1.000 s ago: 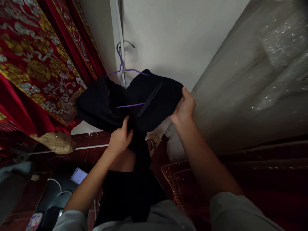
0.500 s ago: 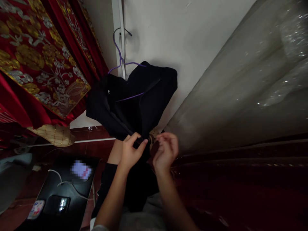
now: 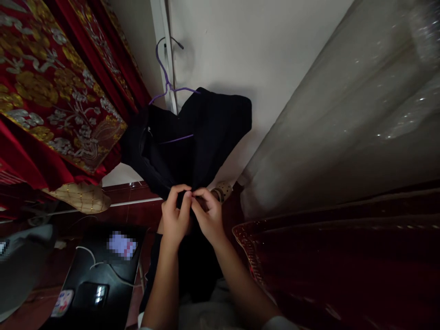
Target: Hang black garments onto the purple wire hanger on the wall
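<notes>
A black jacket (image 3: 220,123) hangs open at the front on a purple wire hanger (image 3: 167,78), hooked on a white upright post. My left hand (image 3: 176,213) pinches the lower front edge of the jacket between thumb and fingers. Right beside it, my right hand (image 3: 207,211) is closed in a pinch on the same spot, the fingertips of both hands almost touching. What exactly lies between the fingertips is too small and dark to make out.
Red cloth with gold embroidery (image 3: 51,87) hangs at the left. A black bench (image 3: 113,279) holds phones and a white cable. Sheer pale fabric (image 3: 319,133) and dark red fabric (image 3: 343,275) fill the right. A beige clog (image 3: 225,190) shows beyond my right hand.
My right hand has moved left, from apart beside the jacket to a pinch on its front edge. My left hand keeps its hold. The view has shifted slightly.
</notes>
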Demonstrator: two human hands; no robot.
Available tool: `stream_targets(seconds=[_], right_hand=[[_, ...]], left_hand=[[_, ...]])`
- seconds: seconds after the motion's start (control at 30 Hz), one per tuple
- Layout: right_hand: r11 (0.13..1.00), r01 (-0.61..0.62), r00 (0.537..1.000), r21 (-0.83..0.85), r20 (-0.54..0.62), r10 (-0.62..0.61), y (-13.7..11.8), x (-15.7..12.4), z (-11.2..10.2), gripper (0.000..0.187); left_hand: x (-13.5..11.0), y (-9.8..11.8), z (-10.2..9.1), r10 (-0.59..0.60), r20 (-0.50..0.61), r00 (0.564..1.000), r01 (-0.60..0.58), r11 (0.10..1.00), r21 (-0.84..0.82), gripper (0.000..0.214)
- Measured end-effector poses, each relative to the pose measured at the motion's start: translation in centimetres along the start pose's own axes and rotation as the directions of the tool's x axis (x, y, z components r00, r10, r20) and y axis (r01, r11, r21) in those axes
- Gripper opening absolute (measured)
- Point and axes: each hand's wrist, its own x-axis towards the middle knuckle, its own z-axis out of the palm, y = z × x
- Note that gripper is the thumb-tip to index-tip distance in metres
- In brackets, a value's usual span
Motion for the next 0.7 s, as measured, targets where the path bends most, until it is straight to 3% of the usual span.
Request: stream_targets(seconds=[0.17,0.27,0.33,0.43,0.57,0.63,0.7], right_hand=[[1.000,-0.008,1.000,-0.028,0.015,0.009,0.4,0.0,-1.0,0.014],[0.995,0.025,1.000,-0.099,0.021,-0.023,0.5,0.3,-1.6,0.014],[0.988,0.064,0.998,-0.143,0.027,-0.061,0.6,0.6,-2.0,0.012],[0.980,0.112,0.993,-0.163,0.052,-0.105,1.0,0.8,-2.2,0.011],[0.985,0.068,0.995,-0.156,0.084,-0.055,2.5,-0.3,-2.0,0.014],[0.986,0.039,0.995,-0.163,0.097,-0.023,3.2,-0.9,-2.0,0.015],[0.981,0.037,0.988,-0.193,0.152,-0.007,3.3,-0.9,-2.3,0.014]], left_hand=[[0.2,-0.4,-0.2,0.167,-0.090,0.982,-0.158,0.983,0.097,0.012],[2.3,-0.3,-0.6,0.262,-0.097,0.960,-0.242,0.954,0.178,0.014],[5.5,0.0,-0.8,0.329,-0.102,0.939,-0.303,0.929,0.211,0.013],[12.7,0.6,-0.7,0.458,-0.060,0.887,-0.438,0.875,0.208,0.010],[21.4,1.5,0.2,0.592,0.049,0.804,-0.586,0.778,0.227,0.027],[23.1,1.8,0.6,0.641,0.090,0.762,-0.642,0.733,0.223,0.031],[22.8,2.0,0.6,0.685,0.075,0.725,-0.682,0.697,0.223,0.032]])
